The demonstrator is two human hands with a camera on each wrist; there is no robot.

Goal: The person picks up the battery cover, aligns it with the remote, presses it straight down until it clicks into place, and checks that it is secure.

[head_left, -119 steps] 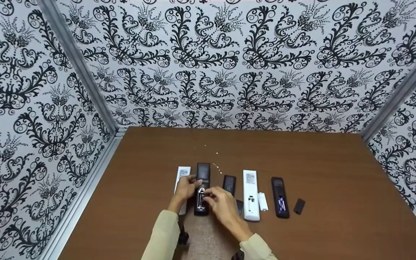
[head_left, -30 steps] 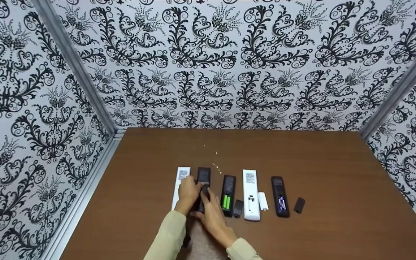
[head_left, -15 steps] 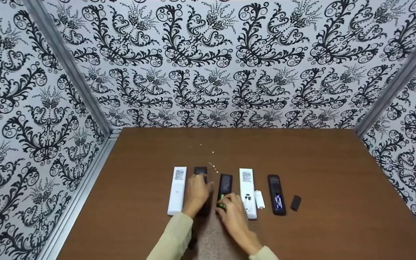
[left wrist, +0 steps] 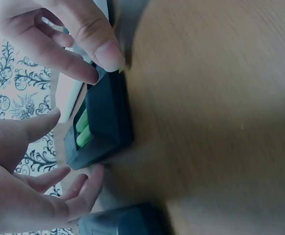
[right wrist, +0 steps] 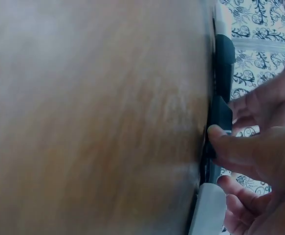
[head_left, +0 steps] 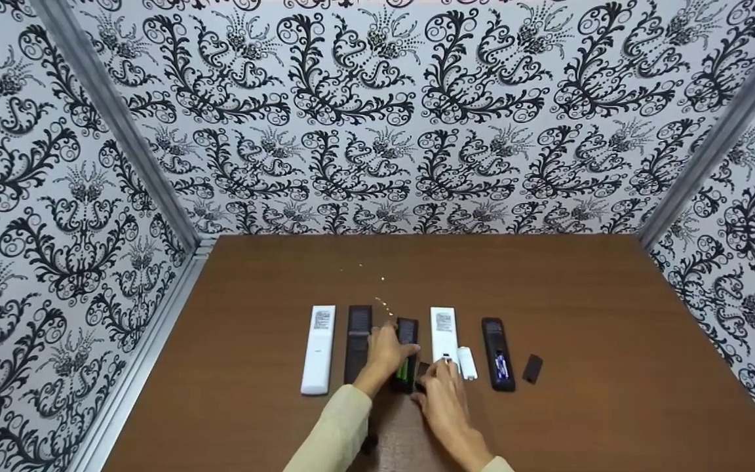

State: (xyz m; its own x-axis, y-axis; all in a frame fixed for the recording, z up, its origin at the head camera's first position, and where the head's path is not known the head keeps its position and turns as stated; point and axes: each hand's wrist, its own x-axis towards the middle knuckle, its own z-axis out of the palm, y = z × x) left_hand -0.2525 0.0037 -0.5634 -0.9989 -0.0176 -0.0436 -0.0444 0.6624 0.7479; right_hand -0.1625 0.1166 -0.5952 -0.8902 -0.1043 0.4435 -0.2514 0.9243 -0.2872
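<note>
Currently | your left hand (head_left: pixel 385 351) is released at the black remote (left wrist: pixel 108 112) (green batteries (left wrist: pixel 83 132) showing) | your right hand (head_left: pixel 444 396) is by the dark cover (head_left: pixel 423 371), can't tell its grip

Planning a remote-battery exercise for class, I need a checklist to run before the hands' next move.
1. Green batteries in the middle black remote: ok.
2. Middle black remote covered: not ok, open.
3. Right hand gripping the black battery cover: cannot tell.
4. White battery cover fitted: not ok, beside the right-hand white remote.
5. Purple batteries in the rightmost black remote: ok.
</note>
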